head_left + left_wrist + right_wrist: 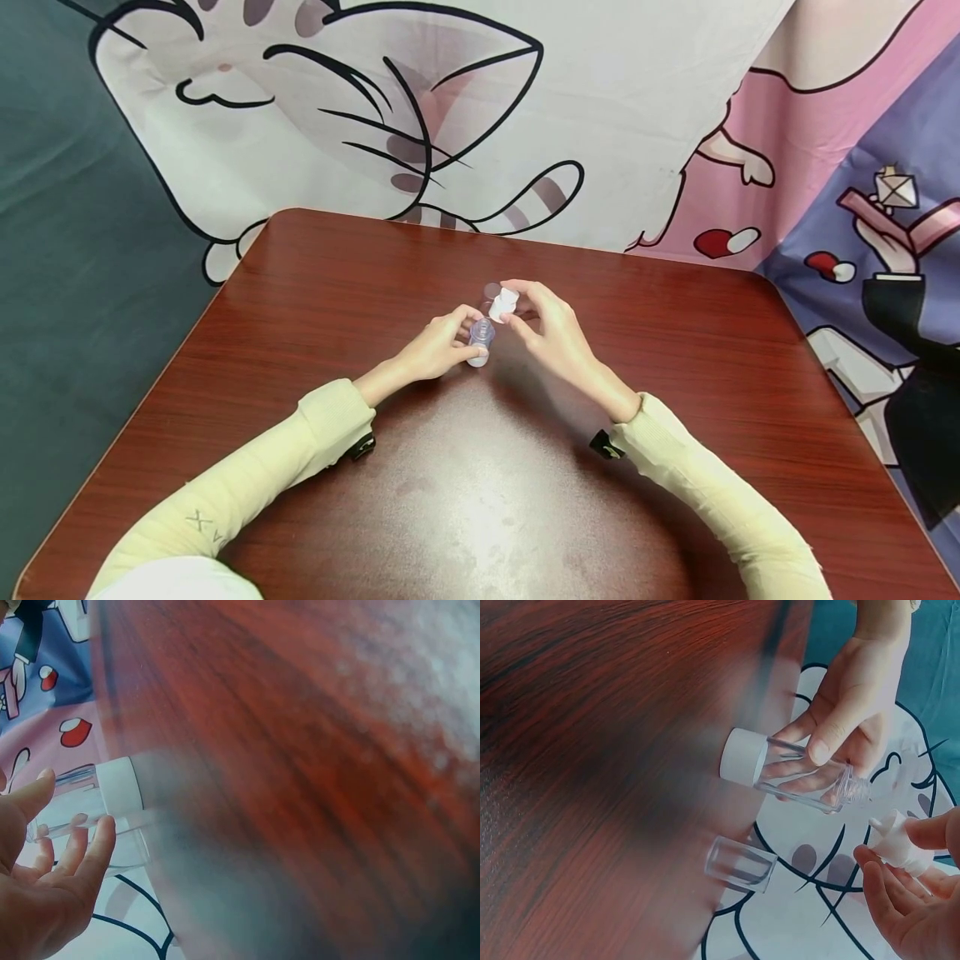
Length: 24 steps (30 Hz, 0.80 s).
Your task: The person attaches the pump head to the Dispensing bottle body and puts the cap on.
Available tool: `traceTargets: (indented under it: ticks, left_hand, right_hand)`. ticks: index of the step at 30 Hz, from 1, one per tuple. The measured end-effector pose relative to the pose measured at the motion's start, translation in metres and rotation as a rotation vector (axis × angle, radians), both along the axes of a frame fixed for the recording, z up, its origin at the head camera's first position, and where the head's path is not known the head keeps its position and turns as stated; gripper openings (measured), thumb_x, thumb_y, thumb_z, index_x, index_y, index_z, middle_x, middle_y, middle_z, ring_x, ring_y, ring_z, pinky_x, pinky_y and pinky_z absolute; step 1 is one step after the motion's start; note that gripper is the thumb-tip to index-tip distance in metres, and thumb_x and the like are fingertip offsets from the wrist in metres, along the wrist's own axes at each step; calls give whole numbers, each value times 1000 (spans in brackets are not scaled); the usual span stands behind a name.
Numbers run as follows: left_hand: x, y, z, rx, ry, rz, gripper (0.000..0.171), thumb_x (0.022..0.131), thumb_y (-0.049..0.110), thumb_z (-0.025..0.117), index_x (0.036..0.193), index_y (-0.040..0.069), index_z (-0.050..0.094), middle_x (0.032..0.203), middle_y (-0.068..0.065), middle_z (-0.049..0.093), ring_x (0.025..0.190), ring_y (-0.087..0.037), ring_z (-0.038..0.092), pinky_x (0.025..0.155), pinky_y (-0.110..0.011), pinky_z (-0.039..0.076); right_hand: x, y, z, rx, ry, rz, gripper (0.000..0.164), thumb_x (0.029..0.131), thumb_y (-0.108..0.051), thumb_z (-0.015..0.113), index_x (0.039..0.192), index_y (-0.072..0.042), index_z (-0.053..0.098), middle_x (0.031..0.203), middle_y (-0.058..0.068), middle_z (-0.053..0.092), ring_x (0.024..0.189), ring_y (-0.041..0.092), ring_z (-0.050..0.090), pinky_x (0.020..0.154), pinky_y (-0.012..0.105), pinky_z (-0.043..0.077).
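A small clear bottle (482, 333) with a white base (742, 757) and a threaded neck stands upright over the table. My left hand (433, 346) grips it, thumb on one side and fingers on the other. Just above the neck, my right hand (557, 335) pinches a white pump head (892, 838) between thumb and fingers. In the right wrist view a gap separates the pump head from the bottle's mouth. Behind the bottle, a clear cap (740, 864) stands on the table. The left wrist view shows my left hand's fingers (96, 859) alongside the bottle.
The dark red wooden table (337, 275) has a bright glare patch near its front. Behind it hangs a cloth printed with a cartoon cat (480, 75), and pink and blue cloth is on the right. Both wrists wear small black devices under pale yellow sleeves (262, 450).
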State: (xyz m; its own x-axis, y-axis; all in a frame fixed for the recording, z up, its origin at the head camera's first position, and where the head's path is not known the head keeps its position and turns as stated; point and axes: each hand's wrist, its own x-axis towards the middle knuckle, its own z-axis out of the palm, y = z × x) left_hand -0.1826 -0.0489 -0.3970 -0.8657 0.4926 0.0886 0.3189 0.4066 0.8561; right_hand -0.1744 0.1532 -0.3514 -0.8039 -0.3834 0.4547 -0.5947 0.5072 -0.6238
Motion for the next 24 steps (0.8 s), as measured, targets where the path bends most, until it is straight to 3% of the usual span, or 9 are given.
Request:
traceTargets:
  ticks: [13,24]
  left_hand:
    - [0,0,-1,-1,-2,-7,42,88,8,69,123,-2,47,111,-19,63,105,-29,63,86,-31,57]
    - [-1,0,-1,-5,5,0,45,88,8,68,125,-4,45,114,-20,61,106,-29,63,86,-30,57]
  right_hand:
    - [1,-4,-2,-21,-11,14,40,87,-2,68,125,-5,56,110,7,64,89,17,66,80,33,58]
    - [2,-6,-2,-26,-14,30,39,87,-4,68,125,-6,56,114,5,64,89,15,66,79,26,57]
